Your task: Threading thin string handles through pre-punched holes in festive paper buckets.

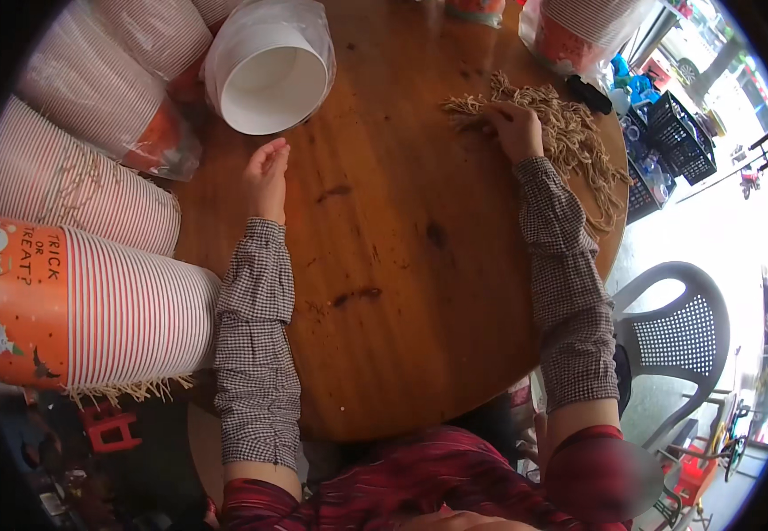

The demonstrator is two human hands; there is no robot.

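My left hand (269, 181) is above the left part of the table, fingers stretched forward and holding nothing. Just beyond its fingertips, a stack of white paper buckets (275, 81) lies on its side in a clear plastic bag, the open mouth turned toward me. At the far right, my right hand (517, 133) reaches into a loose heap of tan twine cords (570, 133). Its fingers are bent down and pinched at the cords, with strands showing on both sides. The fingertips are partly hidden.
Long stacks of nested orange-and-white paper buckets (140, 296) line the table's left side. Another bagged stack (578, 31) stands at the far right, near a black object (589, 94). Beyond the wooden table (384, 354) are black crates (680, 133) and a grey plastic chair (680, 341).
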